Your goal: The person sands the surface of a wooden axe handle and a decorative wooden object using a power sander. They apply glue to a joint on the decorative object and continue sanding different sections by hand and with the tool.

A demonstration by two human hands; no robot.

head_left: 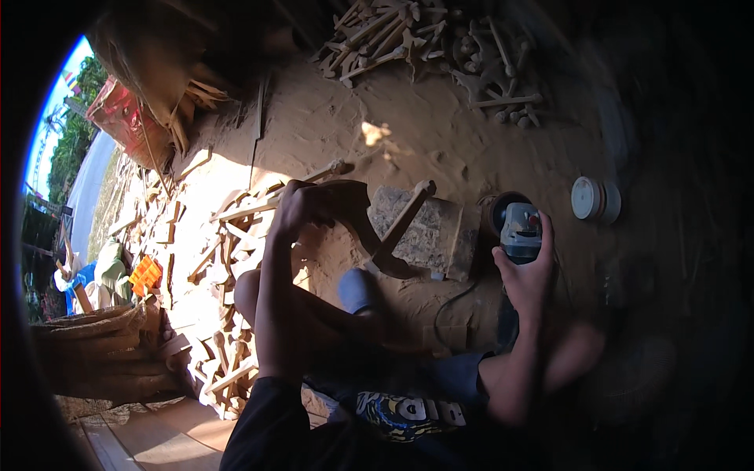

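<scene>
Your left hand (301,207) grips the curved wooden piece (363,224) over the block (455,235), apparently to steady it, while your right hand (525,279) wraps the grinder (520,232), keeping its disc (495,212) apart from the wood.

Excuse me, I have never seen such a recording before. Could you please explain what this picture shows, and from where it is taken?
Certainly. There is no robot here: a person works with two bare hands. A wide fisheye camera on the person's head looks down, so straight edges bend near the rim. The left hand holds a curved wooden piece. The right hand grips a power tool with a round disc, like a grinder. Between them, a block rests on brown, dusty ground. Farther away lies a pile of wooden parts; a pale round container is at right.
</scene>
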